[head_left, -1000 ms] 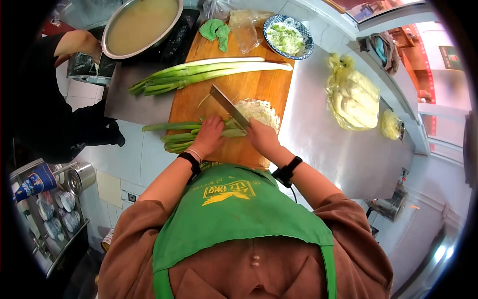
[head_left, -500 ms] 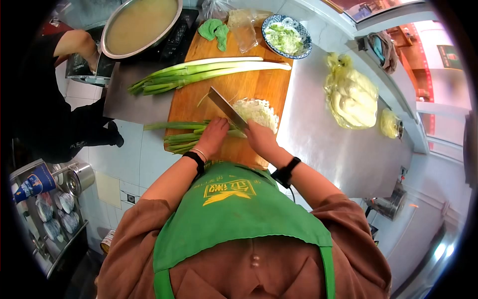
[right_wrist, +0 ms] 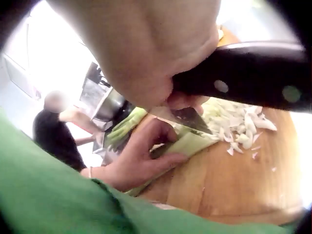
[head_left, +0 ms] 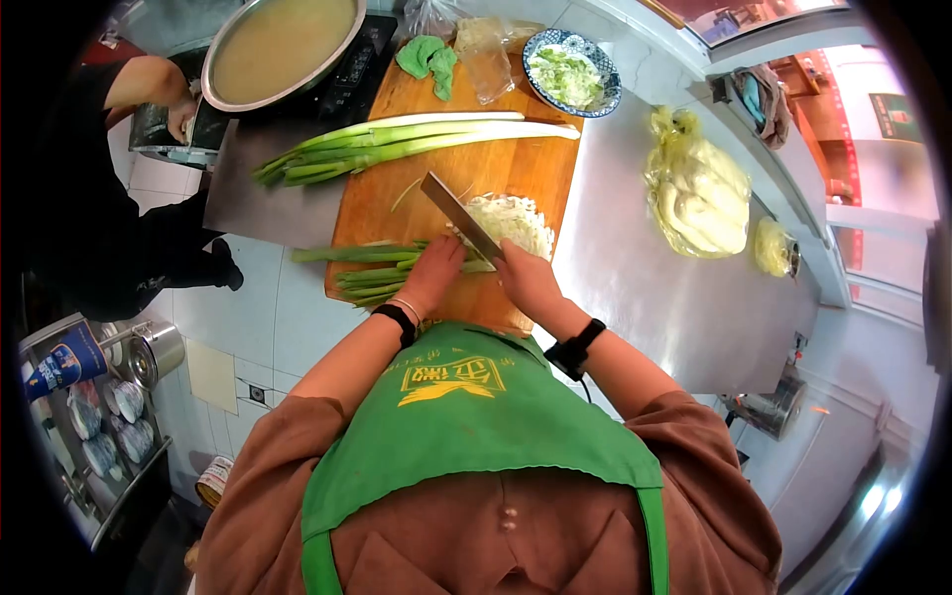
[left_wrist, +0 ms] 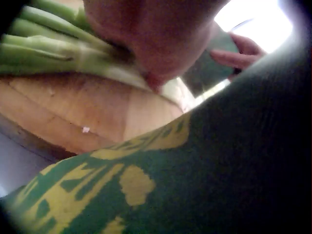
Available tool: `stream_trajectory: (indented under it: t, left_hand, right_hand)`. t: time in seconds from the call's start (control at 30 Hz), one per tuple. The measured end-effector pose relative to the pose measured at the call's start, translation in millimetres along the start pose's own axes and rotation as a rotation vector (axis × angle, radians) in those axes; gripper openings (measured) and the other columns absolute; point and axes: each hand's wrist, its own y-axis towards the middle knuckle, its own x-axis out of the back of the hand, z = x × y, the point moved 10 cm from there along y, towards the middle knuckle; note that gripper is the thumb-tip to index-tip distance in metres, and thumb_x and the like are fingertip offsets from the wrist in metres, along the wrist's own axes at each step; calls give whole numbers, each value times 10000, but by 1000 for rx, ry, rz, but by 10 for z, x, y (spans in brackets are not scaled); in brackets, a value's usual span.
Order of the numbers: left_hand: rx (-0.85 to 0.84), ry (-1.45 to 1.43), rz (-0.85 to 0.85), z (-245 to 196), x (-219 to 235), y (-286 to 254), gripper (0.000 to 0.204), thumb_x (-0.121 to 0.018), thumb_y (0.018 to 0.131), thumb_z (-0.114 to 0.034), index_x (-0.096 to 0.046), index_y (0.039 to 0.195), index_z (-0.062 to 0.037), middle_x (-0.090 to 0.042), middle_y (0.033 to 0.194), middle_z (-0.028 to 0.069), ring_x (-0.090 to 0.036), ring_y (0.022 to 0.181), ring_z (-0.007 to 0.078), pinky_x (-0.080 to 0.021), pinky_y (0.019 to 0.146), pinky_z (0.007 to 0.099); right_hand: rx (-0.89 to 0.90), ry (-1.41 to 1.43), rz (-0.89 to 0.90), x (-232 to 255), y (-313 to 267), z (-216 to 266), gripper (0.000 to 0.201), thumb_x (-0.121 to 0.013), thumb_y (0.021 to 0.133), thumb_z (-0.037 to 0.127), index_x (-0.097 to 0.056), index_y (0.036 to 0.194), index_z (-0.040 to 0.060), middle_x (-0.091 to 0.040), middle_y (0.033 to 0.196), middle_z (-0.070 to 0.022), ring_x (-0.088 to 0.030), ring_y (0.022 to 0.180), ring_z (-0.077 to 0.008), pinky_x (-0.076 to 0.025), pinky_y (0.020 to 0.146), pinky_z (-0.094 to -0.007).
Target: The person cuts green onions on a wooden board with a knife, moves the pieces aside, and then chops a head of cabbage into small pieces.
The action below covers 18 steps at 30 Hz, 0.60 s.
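Observation:
My right hand [head_left: 528, 282] grips a cleaver by its black handle [right_wrist: 248, 75]. The cleaver's broad blade [head_left: 461, 218] slants across the wooden cutting board [head_left: 397, 213], beside my left hand. With curled fingers and thumb, my left hand [head_left: 434, 276] holds a bunch of green onions [head_left: 372, 283] down on the board. In the right wrist view the blade stands at the cut end of the stalks [right_wrist: 187, 146]. A pile of chopped white green onion [head_left: 514, 223] lies just right of the blade. Whole green onions [head_left: 397, 144] lie across the far part of the board.
A patterned bowl [head_left: 572, 71] of chopped greens stands at the board's far right corner, near a green cloth [head_left: 426, 61]. A large pot [head_left: 283, 55] is at the back left. Yellow bags [head_left: 699, 193] lie on the steel counter [head_left: 635, 297]. Another person [head_left: 99, 198] stands at left.
My left hand has shifted a little to the right along the stalks, nearer the blade. The cleaver has moved slightly right. The other person's hand has moved a little.

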Motion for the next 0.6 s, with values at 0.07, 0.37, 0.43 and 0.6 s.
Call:
stream_trajectory:
  t: [0.07,0.37,0.43,0.6]
  left_hand:
    - [35,-52,-7,-27,56,1,347,-713,754,-51,-568,1065,-2,-565,1173,216,-523,1127,423,-464,980,480]
    - [-95,12,-74,-16,67,-73,354,-728,753,-83,-574,1062,-6,-564,1174,208,-534,1117,423,-468,973,487]
    - [9,-37,90,103,-43,-55,328,-717,765,-72,-591,1061,-7,-572,1176,197,-538,1119,413,-465,992,484]
    - [-34,-52,-20,1,79,-81,303,-717,778,-69,-593,1049,-11,-580,1156,194,-539,1117,406,-468,987,482]
  right_hand:
    - [10,-36,37,64,-95,20,163,-582,995,193,-506,1022,52,-669,852,-228,-650,810,-459,-508,666,-540]
    - [59,-184,69,-364,-142,-18,84,-526,969,87,-492,1028,39,-670,852,-227,-659,794,-463,-509,666,-551]
    - [53,-194,83,-374,87,8,88,-514,939,22,-498,1024,32,-669,841,-231,-661,792,-469,-513,684,-549]
    - [75,-107,81,-87,-142,6,148,-562,998,177,-493,1048,57,-648,806,-246,-632,766,-497,-496,658,-566]
